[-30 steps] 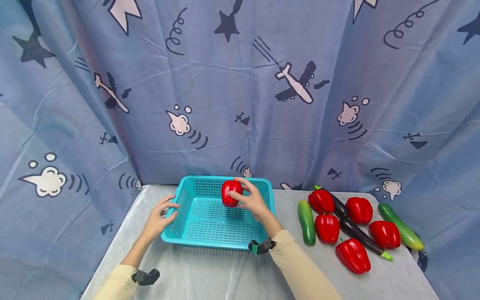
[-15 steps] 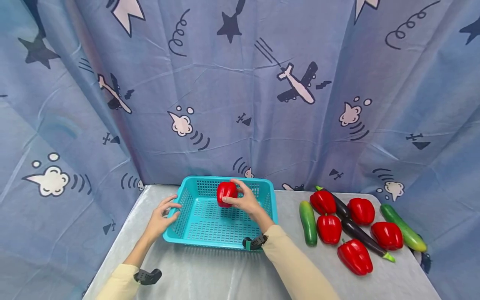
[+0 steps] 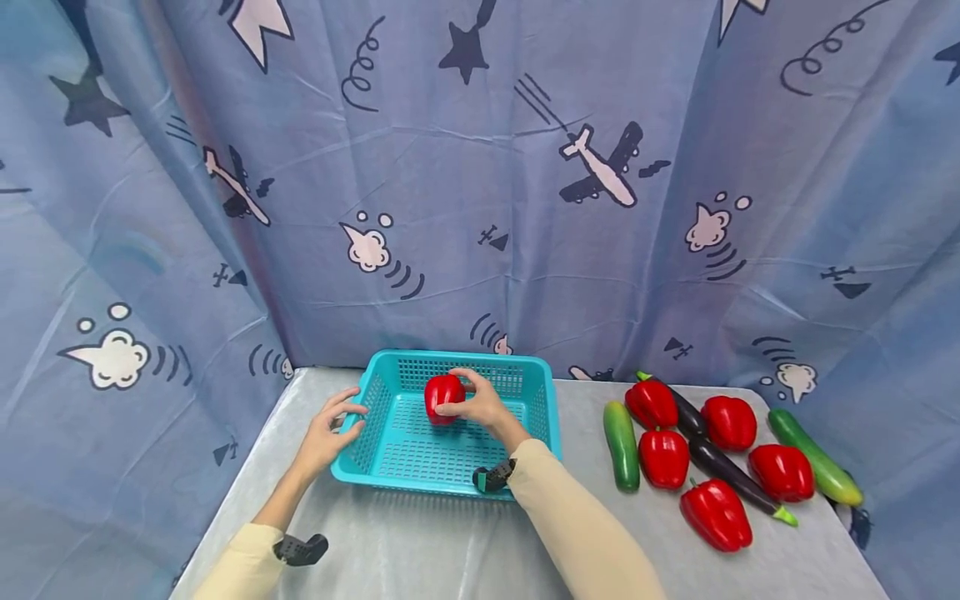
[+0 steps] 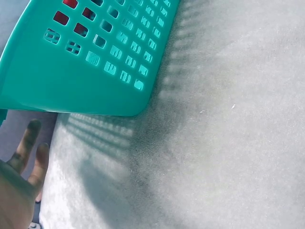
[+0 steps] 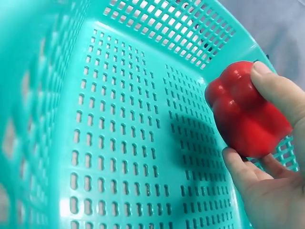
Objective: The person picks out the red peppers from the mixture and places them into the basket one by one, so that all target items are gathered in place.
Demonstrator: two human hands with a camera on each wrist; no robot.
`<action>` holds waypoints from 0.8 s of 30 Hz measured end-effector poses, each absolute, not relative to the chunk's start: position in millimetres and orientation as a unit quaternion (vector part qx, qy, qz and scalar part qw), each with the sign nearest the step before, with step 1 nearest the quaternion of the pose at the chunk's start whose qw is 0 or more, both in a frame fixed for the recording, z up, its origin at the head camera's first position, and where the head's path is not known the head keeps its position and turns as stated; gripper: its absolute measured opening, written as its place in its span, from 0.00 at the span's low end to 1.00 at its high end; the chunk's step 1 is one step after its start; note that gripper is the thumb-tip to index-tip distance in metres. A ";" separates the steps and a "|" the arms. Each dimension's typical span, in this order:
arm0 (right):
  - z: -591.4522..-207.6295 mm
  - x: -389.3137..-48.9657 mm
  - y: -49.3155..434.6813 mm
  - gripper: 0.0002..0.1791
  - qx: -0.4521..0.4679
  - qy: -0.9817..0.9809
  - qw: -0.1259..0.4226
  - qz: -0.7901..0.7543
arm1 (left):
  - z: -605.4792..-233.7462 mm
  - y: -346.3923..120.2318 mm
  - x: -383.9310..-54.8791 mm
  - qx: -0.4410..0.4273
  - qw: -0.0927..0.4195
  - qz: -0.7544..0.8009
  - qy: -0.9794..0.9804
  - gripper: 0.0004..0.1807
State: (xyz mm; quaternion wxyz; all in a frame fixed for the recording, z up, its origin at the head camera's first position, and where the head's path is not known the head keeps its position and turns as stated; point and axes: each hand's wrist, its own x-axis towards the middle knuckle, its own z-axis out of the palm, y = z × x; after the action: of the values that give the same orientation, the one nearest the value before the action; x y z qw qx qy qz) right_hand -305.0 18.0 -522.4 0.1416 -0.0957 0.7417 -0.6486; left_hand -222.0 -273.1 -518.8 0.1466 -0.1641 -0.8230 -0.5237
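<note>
Over the turquoise plastic basket (image 3: 442, 490), my right hand (image 3: 483, 407) holds a red bell pepper (image 3: 444, 398) between thumb and fingers. In the right wrist view the pepper (image 5: 245, 112) is gripped at its side, its shadow falling on the slotted basket floor (image 5: 138, 143). My left hand (image 3: 321, 437) is at the basket's left rim, fingers spread and overlapping the rim in the head view. The left wrist view shows part of the left hand (image 4: 21, 186), with two extended fingers below the basket's corner (image 4: 71, 90).
Right of the basket lie several red bell peppers (image 3: 716, 515), two dark eggplants (image 3: 731, 471), a short cucumber (image 3: 622, 446) and a longer cucumber (image 3: 813, 458) on the pale tabletop (image 3: 420, 550). A blue patterned curtain (image 3: 450, 208) hangs behind and around the table.
My right hand has carried the bell pepper leftward and slightly down over the basket. My left hand stays at the left rim; the whole head view has shifted slightly.
</note>
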 end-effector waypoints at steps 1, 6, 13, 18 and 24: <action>-523.7 -305.1 17.3 0.41 -0.094 0.743 0.143 -0.647 | -521.4 -273.7 -223.5 -0.163 0.145 -0.527 -0.822 0.10; -528.5 -306.2 16.7 0.41 -0.087 0.749 0.151 -0.639 | -538.0 -280.4 -232.8 -0.156 0.142 -0.531 -0.821 0.12; -534.7 -310.3 17.8 0.41 -0.093 0.741 0.158 -0.646 | -545.9 -287.6 -236.0 -0.153 0.129 -0.532 -0.823 0.11; -537.7 -311.1 17.4 0.40 -0.090 0.736 0.155 -0.653 | -544.5 -286.8 -235.6 -0.159 0.130 -0.529 -0.823 0.10; -543.6 -313.0 17.2 0.40 -0.091 0.763 0.135 -0.626 | -544.5 -287.4 -238.0 -0.156 0.130 -0.530 -0.823 0.10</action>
State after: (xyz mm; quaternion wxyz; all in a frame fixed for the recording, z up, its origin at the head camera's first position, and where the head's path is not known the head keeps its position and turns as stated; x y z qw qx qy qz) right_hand -313.0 17.2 -543.6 0.1354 -0.0911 0.7628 -0.6258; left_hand -238.0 -287.4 -544.5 0.1303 -0.1555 -0.8231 -0.5304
